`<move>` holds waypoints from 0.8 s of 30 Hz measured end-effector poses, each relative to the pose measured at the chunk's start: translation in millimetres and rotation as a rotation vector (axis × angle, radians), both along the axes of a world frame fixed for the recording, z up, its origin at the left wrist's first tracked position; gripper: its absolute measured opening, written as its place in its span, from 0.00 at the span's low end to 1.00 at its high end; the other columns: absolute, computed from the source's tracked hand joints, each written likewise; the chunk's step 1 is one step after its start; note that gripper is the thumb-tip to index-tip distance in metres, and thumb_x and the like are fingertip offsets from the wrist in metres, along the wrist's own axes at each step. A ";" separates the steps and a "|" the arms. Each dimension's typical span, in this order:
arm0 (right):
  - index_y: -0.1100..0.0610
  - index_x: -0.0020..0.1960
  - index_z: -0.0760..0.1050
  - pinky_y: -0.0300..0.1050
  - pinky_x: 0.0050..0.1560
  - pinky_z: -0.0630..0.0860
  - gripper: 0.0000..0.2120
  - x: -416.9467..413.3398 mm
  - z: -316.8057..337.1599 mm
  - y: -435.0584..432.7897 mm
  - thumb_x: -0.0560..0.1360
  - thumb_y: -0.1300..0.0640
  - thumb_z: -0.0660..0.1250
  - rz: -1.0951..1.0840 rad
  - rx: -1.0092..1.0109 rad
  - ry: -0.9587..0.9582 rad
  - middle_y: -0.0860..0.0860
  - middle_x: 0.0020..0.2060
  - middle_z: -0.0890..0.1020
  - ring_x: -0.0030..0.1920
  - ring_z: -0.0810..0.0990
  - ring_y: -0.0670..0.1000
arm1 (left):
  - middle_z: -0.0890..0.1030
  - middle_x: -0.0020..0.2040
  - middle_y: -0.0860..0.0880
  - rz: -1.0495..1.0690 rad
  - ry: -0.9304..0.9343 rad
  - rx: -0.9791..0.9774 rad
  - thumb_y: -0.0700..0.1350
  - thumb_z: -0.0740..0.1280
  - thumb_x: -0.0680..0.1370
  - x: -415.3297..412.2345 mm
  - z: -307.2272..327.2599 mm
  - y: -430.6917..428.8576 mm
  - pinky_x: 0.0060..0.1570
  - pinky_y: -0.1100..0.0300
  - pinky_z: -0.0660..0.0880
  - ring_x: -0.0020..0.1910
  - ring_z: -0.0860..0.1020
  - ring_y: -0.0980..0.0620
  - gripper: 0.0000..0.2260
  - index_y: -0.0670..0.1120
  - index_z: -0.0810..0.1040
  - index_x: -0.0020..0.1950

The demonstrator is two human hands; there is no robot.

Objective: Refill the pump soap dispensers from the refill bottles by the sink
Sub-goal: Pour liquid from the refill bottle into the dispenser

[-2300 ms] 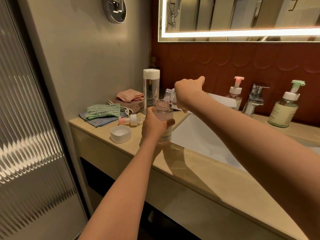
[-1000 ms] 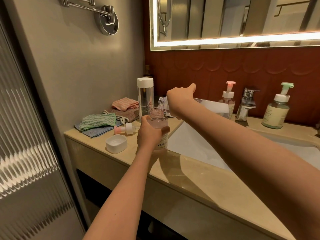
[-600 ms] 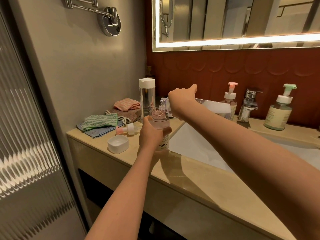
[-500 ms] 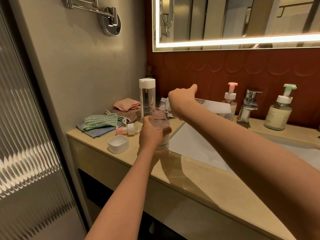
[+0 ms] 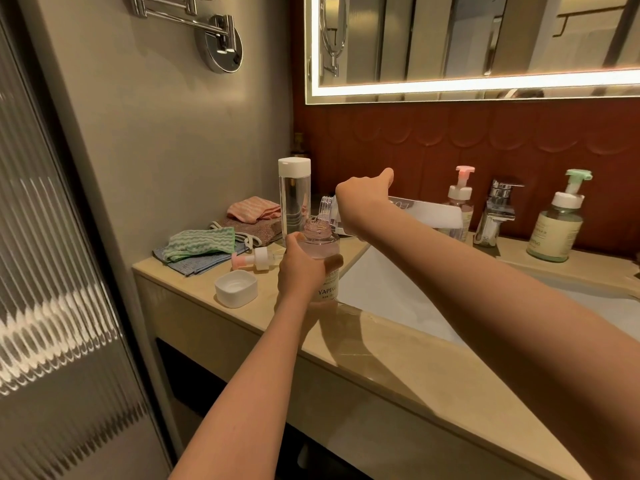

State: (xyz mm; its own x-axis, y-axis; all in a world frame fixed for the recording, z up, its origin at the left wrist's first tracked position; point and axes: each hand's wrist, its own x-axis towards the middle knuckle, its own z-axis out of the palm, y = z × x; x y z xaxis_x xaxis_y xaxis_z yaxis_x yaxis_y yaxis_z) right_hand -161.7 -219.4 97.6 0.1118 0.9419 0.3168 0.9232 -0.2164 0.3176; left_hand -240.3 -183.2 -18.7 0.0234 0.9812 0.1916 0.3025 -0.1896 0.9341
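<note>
My left hand (image 5: 300,268) wraps the clear, pink-filled open dispenser bottle (image 5: 320,258) on the beige counter edge (image 5: 398,362) so it cannot tip. My right hand (image 5: 360,199) grips the white rectangular refill bottle (image 5: 427,213), tipped sideways, its ribbed clear spout (image 5: 325,209) over the open neck for pouring. The pink-and-white pump head (image 5: 254,259) lies aside by the white cap (image 5: 236,287).

We are in a bathroom, at a washstand. A white sink (image 5: 398,292) is sunk into a beige stone counter (image 5: 398,362), with a chrome tap (image 5: 497,213) behind it. Above hangs a mirror (image 5: 485,46) edged with a lit strip, over dark red tiles (image 5: 450,136). Soap pump bottles (image 5: 557,223) stand by the tap, folded cloths (image 5: 201,240) lie in the corner, and ribbed glass (image 5: 52,271) closes off our left.
</note>
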 end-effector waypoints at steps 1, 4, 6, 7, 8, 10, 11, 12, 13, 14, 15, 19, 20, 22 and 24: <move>0.56 0.46 0.70 0.53 0.59 0.62 0.05 -0.1 0.0 0.1 0.74 0.60 0.66 0.002 0.000 0.002 0.50 0.32 0.69 0.44 0.71 0.52 | 0.72 0.66 0.46 -0.001 0.001 0.001 0.48 0.75 0.69 -0.1 -0.1 -0.2 0.56 0.51 0.70 0.65 0.71 0.44 0.35 0.49 0.59 0.71; 0.56 0.46 0.70 0.53 0.59 0.62 0.05 -0.2 0.2 0.2 0.74 0.60 0.66 0.000 0.002 0.003 0.50 0.33 0.70 0.44 0.71 0.52 | 0.72 0.67 0.46 -0.005 -0.006 0.003 0.48 0.74 0.70 0.0 0.0 -0.5 0.56 0.51 0.70 0.65 0.70 0.44 0.35 0.49 0.59 0.71; 0.56 0.46 0.70 0.53 0.60 0.62 0.05 -0.2 0.1 -0.1 0.74 0.60 0.66 -0.002 0.000 0.004 0.50 0.33 0.70 0.44 0.71 0.52 | 0.72 0.66 0.46 -0.007 -0.012 0.005 0.48 0.74 0.70 0.0 0.1 -0.5 0.55 0.51 0.70 0.64 0.71 0.44 0.34 0.49 0.59 0.70; 0.56 0.46 0.70 0.53 0.60 0.62 0.05 -0.2 0.1 -0.2 0.74 0.60 0.66 -0.003 -0.002 0.005 0.50 0.34 0.71 0.44 0.71 0.52 | 0.72 0.66 0.46 -0.007 -0.013 0.005 0.48 0.74 0.70 0.1 -0.1 -0.5 0.55 0.51 0.71 0.64 0.71 0.44 0.34 0.49 0.59 0.70; 0.56 0.46 0.70 0.53 0.60 0.62 0.05 -0.3 0.2 -0.4 0.74 0.60 0.66 -0.003 -0.004 0.004 0.50 0.36 0.72 0.44 0.71 0.52 | 0.72 0.66 0.46 -0.006 -0.013 0.005 0.48 0.74 0.70 0.0 -0.2 -0.3 0.55 0.51 0.71 0.64 0.71 0.44 0.34 0.49 0.59 0.70; 0.56 0.46 0.70 0.53 0.60 0.62 0.05 -0.2 0.1 -0.3 0.74 0.61 0.66 -0.002 -0.006 0.005 0.50 0.39 0.73 0.44 0.71 0.52 | 0.72 0.66 0.46 -0.002 -0.011 0.005 0.48 0.74 0.70 -0.2 -0.4 -0.5 0.55 0.50 0.71 0.64 0.71 0.43 0.33 0.49 0.60 0.70; 0.56 0.46 0.70 0.53 0.60 0.62 0.05 -0.3 -0.1 -0.1 0.74 0.60 0.66 -0.002 -0.004 0.006 0.50 0.39 0.74 0.44 0.71 0.52 | 0.72 0.66 0.46 0.000 -0.010 0.005 0.48 0.74 0.70 -0.2 -0.4 -0.4 0.55 0.50 0.71 0.64 0.71 0.43 0.33 0.49 0.60 0.70; 0.56 0.47 0.70 0.53 0.60 0.62 0.05 -0.3 -0.2 0.0 0.74 0.60 0.66 -0.003 -0.003 0.006 0.50 0.39 0.74 0.44 0.71 0.52 | 0.72 0.66 0.46 0.000 -0.010 0.006 0.48 0.74 0.70 -0.2 -0.3 -0.5 0.54 0.51 0.71 0.64 0.71 0.43 0.33 0.49 0.60 0.70; 0.56 0.47 0.70 0.53 0.60 0.62 0.05 -0.5 -0.2 0.2 0.74 0.60 0.66 -0.004 -0.002 0.004 0.50 0.39 0.74 0.44 0.71 0.52 | 0.72 0.66 0.46 -0.002 -0.011 0.004 0.48 0.74 0.70 -0.1 -0.2 -0.5 0.54 0.51 0.71 0.64 0.71 0.44 0.33 0.49 0.60 0.70; 0.56 0.46 0.70 0.53 0.60 0.62 0.05 -0.6 -0.2 0.4 0.74 0.60 0.66 -0.006 -0.002 0.002 0.50 0.38 0.73 0.44 0.70 0.52 | 0.72 0.66 0.46 -0.003 -0.012 0.001 0.48 0.74 0.70 -0.1 -0.1 -0.6 0.54 0.51 0.71 0.64 0.71 0.44 0.34 0.49 0.60 0.70; 0.56 0.46 0.70 0.53 0.60 0.62 0.05 -0.5 -0.2 0.6 0.74 0.60 0.67 -0.008 -0.002 0.000 0.50 0.36 0.72 0.44 0.70 0.52 | 0.72 0.66 0.46 -0.004 -0.012 0.000 0.48 0.74 0.70 -0.1 -0.1 -0.4 0.55 0.50 0.71 0.64 0.71 0.44 0.34 0.49 0.60 0.70; 0.57 0.46 0.70 0.53 0.60 0.62 0.05 -0.6 -0.1 0.2 0.74 0.60 0.66 -0.009 -0.006 0.001 0.50 0.32 0.69 0.44 0.70 0.52 | 0.72 0.67 0.46 0.000 -0.007 0.000 0.47 0.74 0.70 -0.1 -0.8 0.4 0.56 0.50 0.71 0.65 0.70 0.43 0.33 0.49 0.60 0.70; 0.57 0.46 0.70 0.53 0.60 0.62 0.05 -0.8 0.0 0.2 0.74 0.60 0.66 -0.009 -0.007 0.000 0.50 0.32 0.69 0.44 0.70 0.52 | 0.72 0.66 0.46 0.000 -0.010 -0.001 0.47 0.74 0.70 0.1 -1.0 0.6 0.56 0.50 0.71 0.65 0.70 0.43 0.34 0.49 0.60 0.70; 0.57 0.46 0.70 0.53 0.60 0.62 0.05 -1.1 0.3 -0.3 0.74 0.61 0.66 -0.011 -0.009 -0.003 0.50 0.32 0.69 0.43 0.70 0.52 | 0.72 0.66 0.46 -0.001 -0.012 -0.003 0.48 0.75 0.69 0.3 -1.2 0.8 0.56 0.50 0.71 0.64 0.71 0.43 0.35 0.49 0.60 0.70; 0.57 0.46 0.70 0.52 0.59 0.62 0.05 -1.4 1.0 -1.6 0.73 0.61 0.66 -0.014 -0.011 -0.007 0.50 0.32 0.70 0.43 0.70 0.52 | 0.72 0.66 0.46 -0.002 -0.013 -0.006 0.49 0.75 0.69 0.3 -1.3 1.1 0.56 0.50 0.71 0.64 0.71 0.44 0.35 0.49 0.60 0.70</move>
State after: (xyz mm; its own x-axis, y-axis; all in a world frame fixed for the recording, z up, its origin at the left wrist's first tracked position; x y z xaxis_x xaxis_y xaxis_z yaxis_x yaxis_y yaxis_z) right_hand -163.2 -221.0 98.6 0.1231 0.9435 0.3076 0.9177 -0.2263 0.3266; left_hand -240.0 -182.1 -20.0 0.0229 0.9823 0.1857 0.2901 -0.1843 0.9391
